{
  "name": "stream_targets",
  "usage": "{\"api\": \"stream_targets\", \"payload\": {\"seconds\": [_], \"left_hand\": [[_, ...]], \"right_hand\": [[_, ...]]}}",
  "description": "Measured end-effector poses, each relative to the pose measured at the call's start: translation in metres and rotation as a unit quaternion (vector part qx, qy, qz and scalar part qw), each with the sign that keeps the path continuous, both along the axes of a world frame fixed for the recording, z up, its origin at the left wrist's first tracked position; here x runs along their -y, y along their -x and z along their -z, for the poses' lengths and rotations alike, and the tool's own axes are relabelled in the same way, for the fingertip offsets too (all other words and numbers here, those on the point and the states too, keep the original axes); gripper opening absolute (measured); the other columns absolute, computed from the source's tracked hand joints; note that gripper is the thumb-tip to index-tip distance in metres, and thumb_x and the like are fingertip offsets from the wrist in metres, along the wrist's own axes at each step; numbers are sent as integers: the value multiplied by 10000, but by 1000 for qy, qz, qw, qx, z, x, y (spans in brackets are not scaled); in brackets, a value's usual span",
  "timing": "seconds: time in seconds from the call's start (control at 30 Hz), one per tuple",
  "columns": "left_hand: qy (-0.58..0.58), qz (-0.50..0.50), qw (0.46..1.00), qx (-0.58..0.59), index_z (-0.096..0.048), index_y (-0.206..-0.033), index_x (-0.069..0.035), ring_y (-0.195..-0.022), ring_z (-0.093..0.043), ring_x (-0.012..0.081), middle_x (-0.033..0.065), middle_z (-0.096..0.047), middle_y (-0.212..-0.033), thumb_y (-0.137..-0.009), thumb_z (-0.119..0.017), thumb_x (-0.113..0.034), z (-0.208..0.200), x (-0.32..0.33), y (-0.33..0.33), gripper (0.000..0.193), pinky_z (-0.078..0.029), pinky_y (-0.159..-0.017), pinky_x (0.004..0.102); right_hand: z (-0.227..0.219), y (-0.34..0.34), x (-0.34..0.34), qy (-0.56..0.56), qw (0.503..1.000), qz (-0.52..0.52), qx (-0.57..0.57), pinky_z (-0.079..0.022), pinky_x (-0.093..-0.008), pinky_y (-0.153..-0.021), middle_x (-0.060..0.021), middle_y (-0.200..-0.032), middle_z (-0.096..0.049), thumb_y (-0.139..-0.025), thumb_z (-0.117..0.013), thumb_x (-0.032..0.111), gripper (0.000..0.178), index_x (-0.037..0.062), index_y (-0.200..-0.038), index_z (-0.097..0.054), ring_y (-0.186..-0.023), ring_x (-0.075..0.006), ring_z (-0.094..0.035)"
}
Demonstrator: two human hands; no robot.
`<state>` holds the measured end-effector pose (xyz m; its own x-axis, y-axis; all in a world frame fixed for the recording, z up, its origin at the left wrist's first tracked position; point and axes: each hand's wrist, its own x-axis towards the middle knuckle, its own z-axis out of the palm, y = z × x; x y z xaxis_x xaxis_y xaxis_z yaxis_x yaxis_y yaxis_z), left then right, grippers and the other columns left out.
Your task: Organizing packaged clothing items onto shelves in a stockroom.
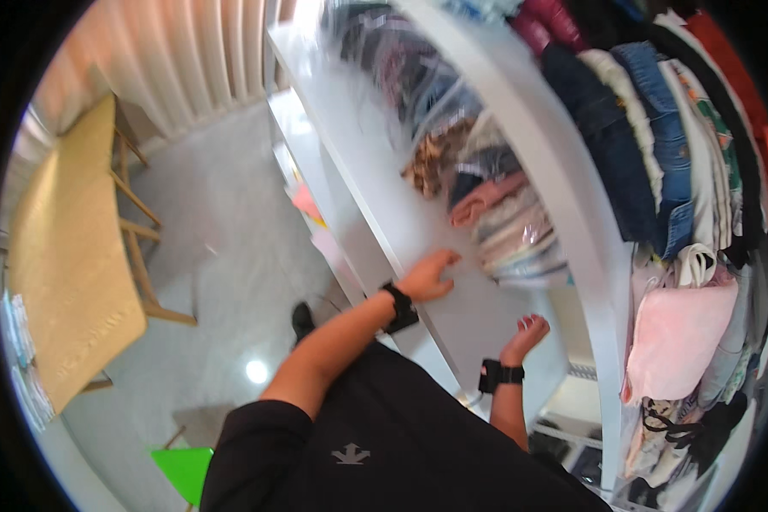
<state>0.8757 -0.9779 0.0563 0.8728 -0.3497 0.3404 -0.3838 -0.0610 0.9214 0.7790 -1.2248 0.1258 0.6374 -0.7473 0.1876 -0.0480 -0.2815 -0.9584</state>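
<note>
Left hand (428,277) spread over the white shelf (478,320), right hand (525,340) apart, fingers curled, contents unclear; just beyond the left hand, folded clothes (519,229) stand in a row, seemingly already arranged; what remains cannot be told.

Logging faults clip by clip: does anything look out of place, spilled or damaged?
Nothing stands out: the clothes sit in a row on the shelf, with no visible spill or damage. The table looks curved, probably from lens distortion.
</note>
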Motion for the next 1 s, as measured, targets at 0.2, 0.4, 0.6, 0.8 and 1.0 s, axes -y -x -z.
{"api": "stream_targets", "payload": {"seconds": [0.2, 0.4, 0.6, 0.8, 1.0], "left_hand": [[-5, 30, 998, -49, -456, -1214, -21, -1120, -518, 284, 154, -530, -1171, -770, -598, -43, -3, -41, 44, 466, -423, -962, 371], [-124, -112, 978, -125, -515, -1150, -25, -1013, -591, 246, 135, -611, -1069, -774, -660, -160, 84, -128, 131, 425, -480, -848, 368], [-571, -46, 776, -265, -599, -1118, -81, -1069, -575, 338, 162, -621, -1091, -782, -589, -318, 242, -212, 215, 411, -462, -894, 424], [-605, 10, 695, -388, -626, -1090, -92, -1052, -588, 332, 159, -628, -1095, -787, -575, -341, 262, -187, 292, 396, -467, -888, 418], [-478, 21, 742, -469, -664, -1040, -85, -961, -631, 301, 141, -656, -1054, -772, -564, -345, 215, -202, 347, 387, -483, -846, 406]], "right_hand": [[2, 9, -2, -92, 995, 1, 27, -415, -324, -711, -45, -937, -486, -903, -450, 303, 266, 63, -1019, -452, -820, -157, -489], [91, 9, 25, -43, 997, -44, 36, -402, -296, -618, -34, -763, -480, -889, -488, 275, 230, 49, -855, -502, -668, -140, -469], [88, 68, -13, 52, 984, -172, 22, -441, -313, -653, -52, -770, -500, -854, -540, 156, 134, 31, -884, -501, -687, -144, -510], [50, 145, -31, 164, 922, -350, -12, -475, -375, -712, -115, -862, -592, -764, -602, 81, 177, 26, -916, -531, -742, -266, -587], [96, 214, -36, 197, 831, -490, -174, -483, -362, -673, -140, -875, -608, -817, -579, 178, 179, 41, -931, -561, -800, -276, -613]]}}
